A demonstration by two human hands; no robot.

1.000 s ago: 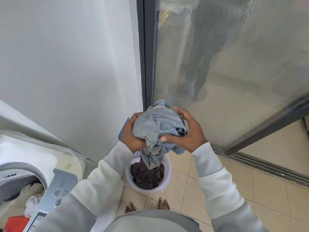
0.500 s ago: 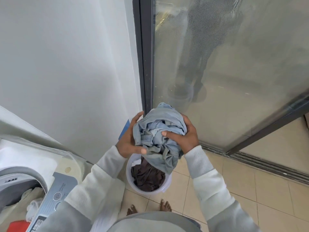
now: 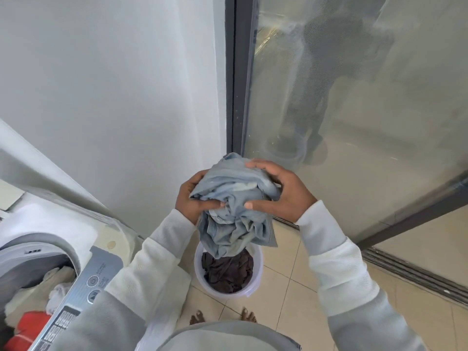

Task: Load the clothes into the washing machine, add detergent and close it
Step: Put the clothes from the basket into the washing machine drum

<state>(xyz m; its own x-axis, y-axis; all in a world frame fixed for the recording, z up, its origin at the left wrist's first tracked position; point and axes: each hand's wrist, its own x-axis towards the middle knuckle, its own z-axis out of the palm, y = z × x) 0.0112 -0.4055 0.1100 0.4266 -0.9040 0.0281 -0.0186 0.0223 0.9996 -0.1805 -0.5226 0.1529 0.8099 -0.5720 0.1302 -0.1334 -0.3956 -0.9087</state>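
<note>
A bunched light blue garment (image 3: 235, 206) hangs in the air above a white bucket (image 3: 258, 272) on the floor. My left hand (image 3: 193, 201) grips its left side and my right hand (image 3: 281, 192) grips its right side, thumbs pressed into the cloth. A dark brown garment (image 3: 228, 272) lies in the bucket. At the lower left is the open top-loading washing machine (image 3: 83, 282), with cream, white and red clothes (image 3: 33, 295) in its drum. No detergent is in view.
A white wall (image 3: 114, 97) rises behind the machine. A dark-framed glass sliding door (image 3: 354, 110) stands to the right, its floor track (image 3: 410, 272) running along the beige tiles. My bare feet (image 3: 222, 317) stand just in front of the bucket.
The blue garment has been gathered into a tighter bundle and lifted a little, its tail now clear of the bucket. Both hands have shifted their grip on it.
</note>
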